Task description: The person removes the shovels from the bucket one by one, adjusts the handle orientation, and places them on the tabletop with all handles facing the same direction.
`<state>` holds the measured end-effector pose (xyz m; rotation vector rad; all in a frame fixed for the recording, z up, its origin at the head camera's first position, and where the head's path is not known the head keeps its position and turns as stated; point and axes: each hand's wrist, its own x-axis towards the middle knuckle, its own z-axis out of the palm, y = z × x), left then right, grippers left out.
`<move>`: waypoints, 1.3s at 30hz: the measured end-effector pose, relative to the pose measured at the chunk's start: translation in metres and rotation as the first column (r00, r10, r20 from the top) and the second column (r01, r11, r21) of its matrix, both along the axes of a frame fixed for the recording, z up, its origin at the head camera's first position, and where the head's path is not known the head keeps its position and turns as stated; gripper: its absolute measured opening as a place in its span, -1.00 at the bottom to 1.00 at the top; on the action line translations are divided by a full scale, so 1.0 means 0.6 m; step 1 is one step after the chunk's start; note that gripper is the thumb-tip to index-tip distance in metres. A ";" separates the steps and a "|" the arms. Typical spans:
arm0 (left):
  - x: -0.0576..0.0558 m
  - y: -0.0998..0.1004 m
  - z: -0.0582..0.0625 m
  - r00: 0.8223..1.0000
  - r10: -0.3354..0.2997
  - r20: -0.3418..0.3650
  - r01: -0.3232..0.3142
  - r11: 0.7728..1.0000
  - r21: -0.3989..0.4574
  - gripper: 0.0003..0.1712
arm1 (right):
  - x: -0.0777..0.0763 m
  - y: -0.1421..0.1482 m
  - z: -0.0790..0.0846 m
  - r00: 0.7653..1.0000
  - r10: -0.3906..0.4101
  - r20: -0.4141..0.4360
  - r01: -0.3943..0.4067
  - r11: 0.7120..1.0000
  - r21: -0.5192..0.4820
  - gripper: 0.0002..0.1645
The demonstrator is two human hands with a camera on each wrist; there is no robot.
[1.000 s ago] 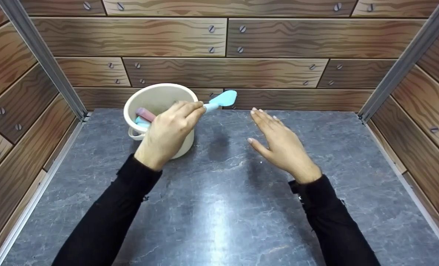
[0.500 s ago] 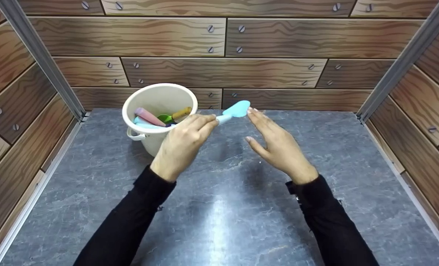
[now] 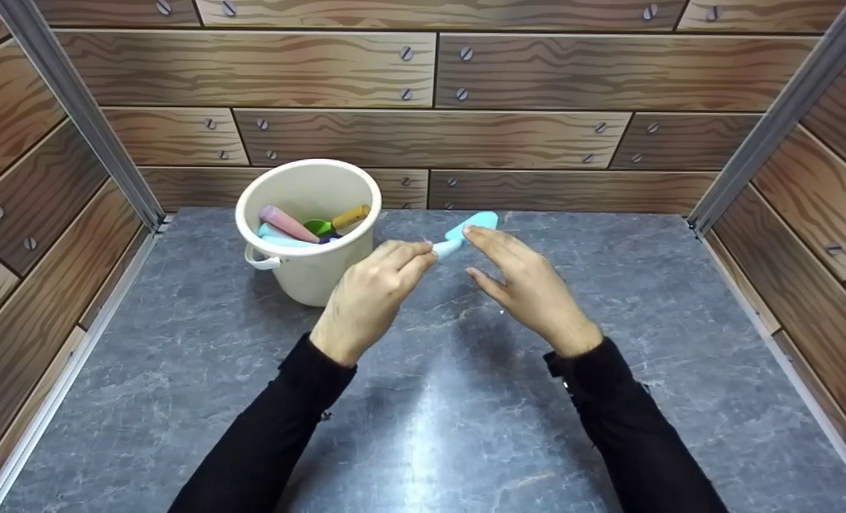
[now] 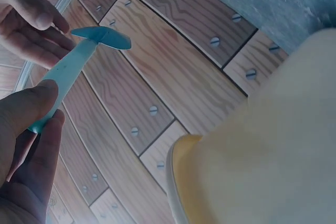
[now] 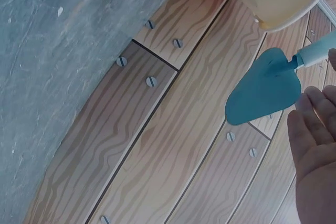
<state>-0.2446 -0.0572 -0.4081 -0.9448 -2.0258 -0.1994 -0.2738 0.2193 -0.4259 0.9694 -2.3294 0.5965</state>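
Note:
A light blue toy trowel (image 3: 474,224) is held up over the middle of the table. My left hand (image 3: 376,292) pinches the end of its handle between thumb and fingers, as the left wrist view shows along the trowel's handle (image 4: 71,72). The trowel's pointed blade (image 5: 265,87) aims away from that hand. My right hand (image 3: 537,285) is beside the blade, fingers straight and thumb apart, its fingertips overlapping the blade in the head view. In the right wrist view, the right hand's fingertips (image 5: 302,109) are right at the blade's edge.
Left of my hands stands a cream bucket (image 3: 316,281) with a side handle. Inside lie a pink piece (image 3: 289,224), a yellow handle (image 3: 351,216), something green (image 3: 317,227) and light blue pieces. Wood-patterned walls enclose the grey marbled table (image 3: 145,342) on three sides.
My left hand has carried the trowel from over the bucket's rim to the right and nearer me, bringing its blade to the right hand. The right hand has shifted slightly left.

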 end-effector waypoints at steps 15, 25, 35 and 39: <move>0.009 0.018 -0.026 0.998 -0.051 0.037 0.052 0.999 -0.017 -0.67 | -0.004 -0.016 -0.017 0.995 0.081 -0.061 -0.081 0.997 -0.013 -0.60; 0.011 0.024 -0.032 0.996 -0.073 0.051 0.074 0.997 -0.008 -0.67 | -0.009 -0.013 -0.022 0.984 0.098 -0.151 -0.093 0.995 0.039 -0.57; 0.012 0.025 -0.029 0.991 -0.112 0.070 0.109 0.993 0.054 -0.66 | -0.012 -0.005 -0.019 0.969 0.125 -0.212 -0.120 0.992 0.039 -0.56; 0.012 0.023 -0.026 0.992 -0.101 0.075 0.097 0.994 0.058 -0.63 | -0.015 0.000 -0.020 0.971 0.111 -0.211 -0.103 0.993 0.049 -0.55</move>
